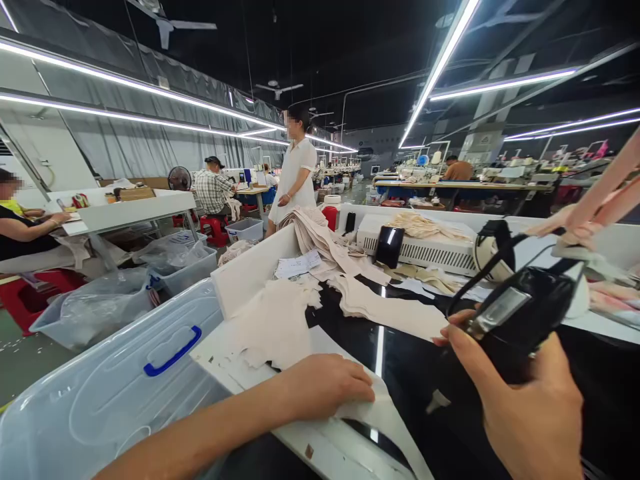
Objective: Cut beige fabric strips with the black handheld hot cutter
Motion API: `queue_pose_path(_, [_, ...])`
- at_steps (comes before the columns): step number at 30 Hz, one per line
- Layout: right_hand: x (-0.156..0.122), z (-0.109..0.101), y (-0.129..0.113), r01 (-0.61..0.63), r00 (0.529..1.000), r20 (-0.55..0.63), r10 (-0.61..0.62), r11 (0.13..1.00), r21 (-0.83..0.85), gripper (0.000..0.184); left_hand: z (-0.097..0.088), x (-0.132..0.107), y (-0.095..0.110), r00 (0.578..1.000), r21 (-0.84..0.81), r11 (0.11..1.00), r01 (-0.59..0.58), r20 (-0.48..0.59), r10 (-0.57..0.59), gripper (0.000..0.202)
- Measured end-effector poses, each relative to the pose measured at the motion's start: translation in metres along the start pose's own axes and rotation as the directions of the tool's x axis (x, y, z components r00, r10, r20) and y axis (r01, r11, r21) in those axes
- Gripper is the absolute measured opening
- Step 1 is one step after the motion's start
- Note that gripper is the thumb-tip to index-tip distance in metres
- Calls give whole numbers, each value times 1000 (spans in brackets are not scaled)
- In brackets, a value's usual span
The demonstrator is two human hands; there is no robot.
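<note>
My left hand [333, 390] lies over a pale fabric piece [380, 410] at the table's front edge, its fingers pressed together and curled on the cloth. The fabric hangs in a curve toward me. On the right, my right hand [530, 393] grips a black device [537, 303] with a shiny metal-edged panel, fingers on its left side and thumb beneath. Pink cloth strips [605, 193] are tied above the device. Just beyond my left hand is a stack of cream cut fabric pieces [280, 320]; more cut pieces [390, 310] spread across the black tabletop [425, 373].
A lidded plastic bin [120, 373] with a blue handle stands at left against the table. A white slotted housing [420, 247] and a white sloping side panel [255, 267] border the work surface. A person in white [297, 173] stands beyond it; other people sit at tables.
</note>
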State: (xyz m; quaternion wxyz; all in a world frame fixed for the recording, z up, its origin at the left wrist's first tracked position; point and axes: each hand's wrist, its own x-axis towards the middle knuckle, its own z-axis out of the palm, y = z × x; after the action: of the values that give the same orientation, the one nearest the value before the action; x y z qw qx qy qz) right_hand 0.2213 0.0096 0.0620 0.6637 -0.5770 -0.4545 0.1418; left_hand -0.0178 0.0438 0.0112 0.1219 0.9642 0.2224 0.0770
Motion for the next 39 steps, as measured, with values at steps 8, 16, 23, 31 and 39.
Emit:
queue_pose_path(8, [8,-7,-5,-6,999,-40,9,998,70,60,5,14,17,982,233,954,187,-49,-180,13])
queue_pose_path(16, [-4,-19,-1,86,993,48,-108,937,338,47,-5,32,55,897,222,882,416,56,-438,15])
queue_pose_path(23, [-20,-14,1,88,991,48,-125,880,466,44,-12,30,62,885,212,879,427,102,-454,12])
queue_pose_path(31, [-28,-6,7,108,988,46,-150,863,493,38,-16,28,68,868,193,869,455,121,-482,11])
queue_pose_path(39, [-32,-6,5,120,986,44,-161,867,484,35,-2,22,71,878,354,831,430,49,-476,13])
